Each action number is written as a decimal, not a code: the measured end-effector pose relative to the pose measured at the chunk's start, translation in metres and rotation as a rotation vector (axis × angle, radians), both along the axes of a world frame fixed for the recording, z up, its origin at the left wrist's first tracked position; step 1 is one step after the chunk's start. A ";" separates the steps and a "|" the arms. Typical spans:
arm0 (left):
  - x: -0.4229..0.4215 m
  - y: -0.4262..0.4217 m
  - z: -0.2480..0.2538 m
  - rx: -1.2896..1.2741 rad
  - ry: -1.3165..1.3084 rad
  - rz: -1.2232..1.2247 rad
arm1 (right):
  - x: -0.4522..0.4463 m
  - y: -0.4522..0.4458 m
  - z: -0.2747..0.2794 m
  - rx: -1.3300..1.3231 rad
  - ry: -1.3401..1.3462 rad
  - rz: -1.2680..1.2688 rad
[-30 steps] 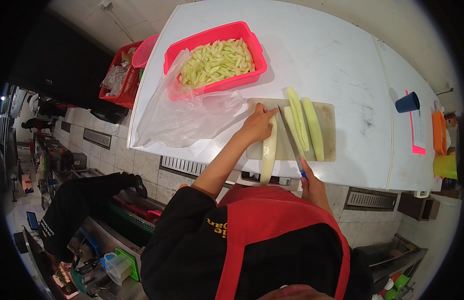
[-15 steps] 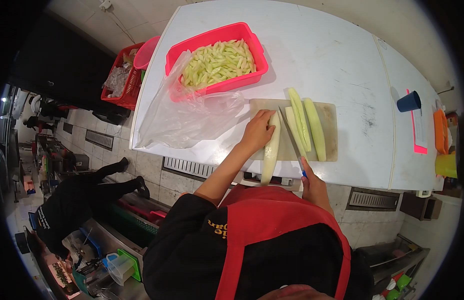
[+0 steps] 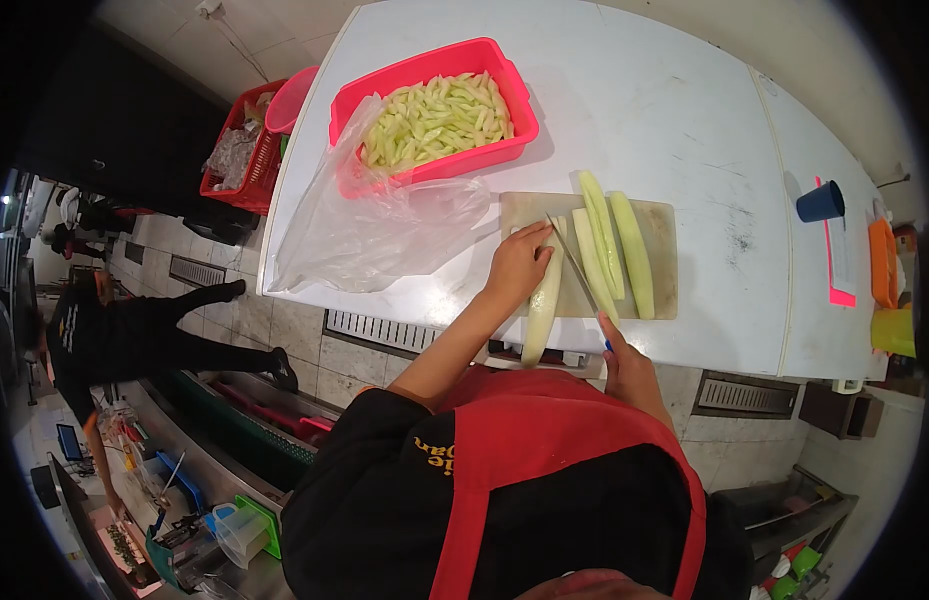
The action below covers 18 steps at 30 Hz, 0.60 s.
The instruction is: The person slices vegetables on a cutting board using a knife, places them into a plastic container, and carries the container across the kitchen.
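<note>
Since the earlier frame, the tip of the knife (image 3: 575, 262) has swung left to the far end of the peeled vegetable (image 3: 543, 315), and a co-worker (image 3: 149, 335) has straightened and shifted further off. Nearest, the right hand (image 3: 629, 367) is closed round the knife's blue handle. The left hand (image 3: 519, 265) grasps the vegetable, whose near end juts past the edge of the white table (image 3: 714, 130). Whether the blade has entered it I cannot tell. Beneath lies a pale cutting board (image 3: 663, 240), with more long pieces (image 3: 633, 255) right of the knife. Dark scuffs mark the tabletop to the right. On the left side, a clear plastic bag (image 3: 379, 245) spreads over the surface, partly covering a pink tub (image 3: 481, 160) of cut pieces (image 3: 439, 122). Towards the right end stands a dark blue cup (image 3: 820, 202). Off the table, pale floor tiles (image 3: 309, 372) surround metal drain grates (image 3: 379, 331); a red basket (image 3: 254, 188) sits beyond the table's left edge. Across the aisle, the co-worker reaches over a cluttered counter.
</note>
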State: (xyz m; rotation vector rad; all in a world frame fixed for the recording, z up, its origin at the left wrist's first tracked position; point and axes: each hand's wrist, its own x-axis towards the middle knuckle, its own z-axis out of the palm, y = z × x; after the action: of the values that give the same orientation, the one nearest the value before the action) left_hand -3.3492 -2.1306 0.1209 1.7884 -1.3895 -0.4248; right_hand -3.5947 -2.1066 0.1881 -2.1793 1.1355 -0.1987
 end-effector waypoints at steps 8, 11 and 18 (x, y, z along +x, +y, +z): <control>-0.002 0.005 0.000 -0.058 -0.050 -0.014 | 0.011 -0.006 -0.027 0.045 -0.095 -0.039; -0.005 0.009 0.004 -0.016 0.010 0.024 | 0.009 -0.003 -0.023 0.037 -0.110 -0.026; -0.008 0.012 0.000 -0.008 0.033 0.042 | -0.003 -0.008 0.008 0.031 0.068 0.057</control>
State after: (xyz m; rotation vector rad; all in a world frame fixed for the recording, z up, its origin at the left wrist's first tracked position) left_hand -3.3570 -2.1185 0.1210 1.7931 -1.3274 -0.4239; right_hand -3.5974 -2.1142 0.1965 -2.2026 1.1040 -0.0821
